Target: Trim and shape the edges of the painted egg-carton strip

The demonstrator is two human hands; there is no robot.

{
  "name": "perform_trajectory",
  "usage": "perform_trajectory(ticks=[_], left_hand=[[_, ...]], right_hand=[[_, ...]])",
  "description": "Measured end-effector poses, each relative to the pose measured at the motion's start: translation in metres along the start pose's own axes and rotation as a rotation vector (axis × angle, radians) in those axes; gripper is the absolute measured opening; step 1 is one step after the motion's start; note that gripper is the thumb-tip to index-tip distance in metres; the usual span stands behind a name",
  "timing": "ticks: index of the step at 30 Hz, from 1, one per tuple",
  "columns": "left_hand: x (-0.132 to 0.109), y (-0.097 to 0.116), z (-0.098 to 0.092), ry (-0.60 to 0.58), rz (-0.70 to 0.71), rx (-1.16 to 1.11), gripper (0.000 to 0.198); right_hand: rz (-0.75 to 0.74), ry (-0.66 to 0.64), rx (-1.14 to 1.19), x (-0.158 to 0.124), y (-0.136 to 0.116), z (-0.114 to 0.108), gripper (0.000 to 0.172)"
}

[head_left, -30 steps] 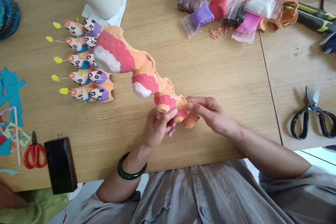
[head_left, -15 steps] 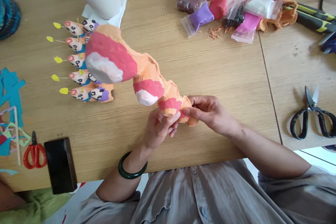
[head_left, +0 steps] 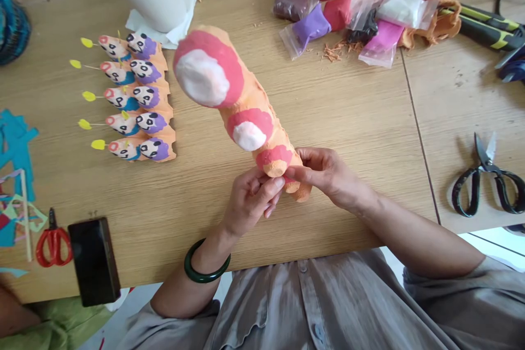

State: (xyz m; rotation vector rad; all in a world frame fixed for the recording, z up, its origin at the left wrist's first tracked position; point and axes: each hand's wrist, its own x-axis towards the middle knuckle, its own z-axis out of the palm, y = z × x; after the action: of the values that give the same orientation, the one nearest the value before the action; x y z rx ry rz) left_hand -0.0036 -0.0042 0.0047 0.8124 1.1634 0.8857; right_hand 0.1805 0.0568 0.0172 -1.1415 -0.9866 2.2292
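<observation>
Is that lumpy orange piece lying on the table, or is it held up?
Held up: the left hand and right hand pinch the orange piece near its lower end, and its far end tilts up above the table.

The modelling-clay form (head_left: 250, 95) looks matt and lumpy (its white patches smoother), the wooden tabletop (head_left: 348, 120) finely grained, the dark green bangle (head_left: 204, 278) glossy
</observation>
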Motion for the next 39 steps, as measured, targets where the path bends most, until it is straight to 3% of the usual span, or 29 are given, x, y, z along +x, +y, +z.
perform_trajectory(ticks=[4,10,19,26,39], left_hand=[[-0.002,0.004,0.003,-0.003,-0.006,0.013,0.034],[-0.002,0.006,0.004,-0.015,-0.012,0.027,0.026],[0.004,0.005,-0.002,0.045,-0.092,-0.129,0.031],[0.007,0.010,0.002,0.111,-0.209,-0.130,0.031],[0.007,0.009,0.004,0.095,-0.200,-0.144,0.036]], right_hand=[[0.017,-0.024,-0.070,-0.002,-0.004,0.001,0.038],[0.050,0.071,-0.089,-0.002,-0.003,0.004,0.033],[-0.016,-0.060,-0.003,-0.001,-0.004,-0.004,0.023],[-0.055,-0.153,0.020,0.002,-0.001,-0.003,0.028],[0.007,-0.092,0.117,0.004,0.002,0.000,0.032]])
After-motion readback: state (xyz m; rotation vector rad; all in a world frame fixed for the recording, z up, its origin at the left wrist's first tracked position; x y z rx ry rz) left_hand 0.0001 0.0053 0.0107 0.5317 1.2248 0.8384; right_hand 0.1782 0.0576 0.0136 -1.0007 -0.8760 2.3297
